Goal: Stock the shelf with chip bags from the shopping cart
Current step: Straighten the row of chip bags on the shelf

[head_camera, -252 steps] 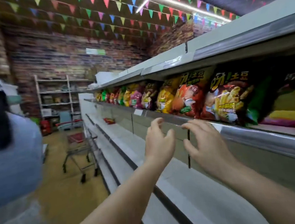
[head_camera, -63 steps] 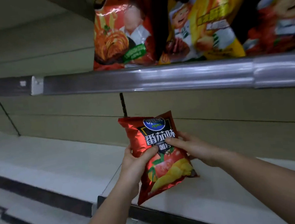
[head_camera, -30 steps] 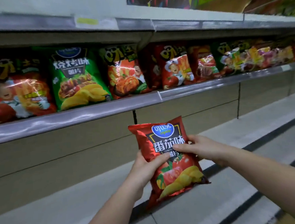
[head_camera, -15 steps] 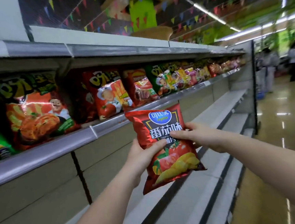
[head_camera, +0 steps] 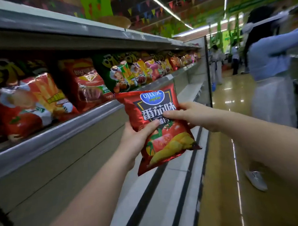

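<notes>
I hold a red tomato-flavour chip bag (head_camera: 155, 108) upright in both hands, in front of the shelving. My left hand (head_camera: 138, 140) grips its left edge, thumb across the front. My right hand (head_camera: 186, 115) pinches its right side, fingers over the printed label. The bag hangs in the air just below and in front of the stocked shelf (head_camera: 59, 131), whose metal rail runs from lower left to upper right. Several chip bags (head_camera: 86, 86) stand in a row on that shelf. The shopping cart is out of view.
Bare lower shelves (head_camera: 169, 192) run beneath the bag. A person in a light blue top and white skirt (head_camera: 271, 77) stands in the aisle at the right, close by. More people stand far down the aisle (head_camera: 215, 62). The glossy floor (head_camera: 233, 94) stretches ahead.
My view has swung right along the shelf toward the aisle, bringing the nearby person into sight. The bag stays held in both hands, now slightly higher against the shelf rail.
</notes>
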The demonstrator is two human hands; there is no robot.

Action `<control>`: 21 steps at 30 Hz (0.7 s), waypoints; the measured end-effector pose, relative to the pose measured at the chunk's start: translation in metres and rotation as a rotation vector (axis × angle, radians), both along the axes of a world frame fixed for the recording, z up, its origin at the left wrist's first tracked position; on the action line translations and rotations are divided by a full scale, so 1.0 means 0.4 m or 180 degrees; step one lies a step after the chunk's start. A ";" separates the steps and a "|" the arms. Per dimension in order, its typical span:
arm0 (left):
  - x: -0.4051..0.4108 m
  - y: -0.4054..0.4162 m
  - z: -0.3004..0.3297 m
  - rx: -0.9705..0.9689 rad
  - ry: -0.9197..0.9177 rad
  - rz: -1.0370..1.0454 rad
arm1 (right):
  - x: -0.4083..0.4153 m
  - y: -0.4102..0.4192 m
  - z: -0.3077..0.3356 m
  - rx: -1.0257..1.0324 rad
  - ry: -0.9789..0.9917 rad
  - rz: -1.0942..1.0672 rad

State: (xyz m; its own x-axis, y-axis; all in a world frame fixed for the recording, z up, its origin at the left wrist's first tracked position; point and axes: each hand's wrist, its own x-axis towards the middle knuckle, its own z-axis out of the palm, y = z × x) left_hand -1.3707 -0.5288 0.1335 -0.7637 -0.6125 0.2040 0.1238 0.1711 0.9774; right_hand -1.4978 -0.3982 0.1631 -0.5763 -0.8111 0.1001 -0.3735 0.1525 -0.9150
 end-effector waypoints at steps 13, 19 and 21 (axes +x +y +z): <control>-0.552 -0.060 0.024 -0.0038 0.0113 -0.0023 | -0.562 -0.071 0.010 -0.0144 0.0050 -0.0030; -0.801 -0.085 0.044 -0.0003 0.0148 0.0051 | -0.795 -0.100 0.023 -0.0422 -0.0090 -0.0170; -0.878 -0.100 0.047 -0.0017 0.0173 0.0045 | -0.862 -0.115 0.017 -0.0570 -0.0076 -0.0294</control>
